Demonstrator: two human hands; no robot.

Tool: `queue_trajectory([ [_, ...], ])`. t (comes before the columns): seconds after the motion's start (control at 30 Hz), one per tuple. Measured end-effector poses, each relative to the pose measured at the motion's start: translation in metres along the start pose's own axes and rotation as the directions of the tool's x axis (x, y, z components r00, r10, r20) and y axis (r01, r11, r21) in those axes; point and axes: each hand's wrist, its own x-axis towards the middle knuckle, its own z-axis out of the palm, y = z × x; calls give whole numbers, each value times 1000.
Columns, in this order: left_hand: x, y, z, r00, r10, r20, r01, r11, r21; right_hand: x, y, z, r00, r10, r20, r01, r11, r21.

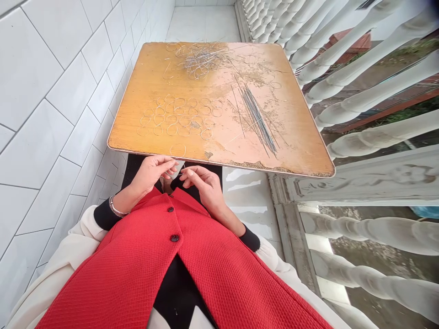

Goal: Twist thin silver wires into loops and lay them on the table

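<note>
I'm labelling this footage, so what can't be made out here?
Head view:
Thin silvery wire between the left hand and right hand: too fine to trace.
Tangled silvery wire heap: overlapping strands hide the count.
Straight grey wire bundle: upper pieces cover lower.
Black-clad legs: orange-brown rectangular tabletop hides part.
White turned balusters: right edge cuts some off.
</note>
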Motion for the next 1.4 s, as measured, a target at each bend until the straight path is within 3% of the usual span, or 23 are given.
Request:
queue_trajectory([
  [0.27,-2,2,5,998,55,-10,-53,989,136,2,-3,5,999,-27,-34,23,993,-117],
  [0.47,-4,4,6,998,62,11,-63,987,148,2,1,3,998,-8,-67,9,1000,18],
  [0.8,-2,4,6,997,70,-18,-65,977,204,7,-2,4,999,40,11,-41,986,162],
  [1.07,-7,4,6,995,104,8,-104,972,211,12,-12,5,976,194,103,-217,921,324],
  [1.4,-9,1,7,994,105,-35,-98,984,145,13,-11,7,967,247,65,-248,855,455],
])
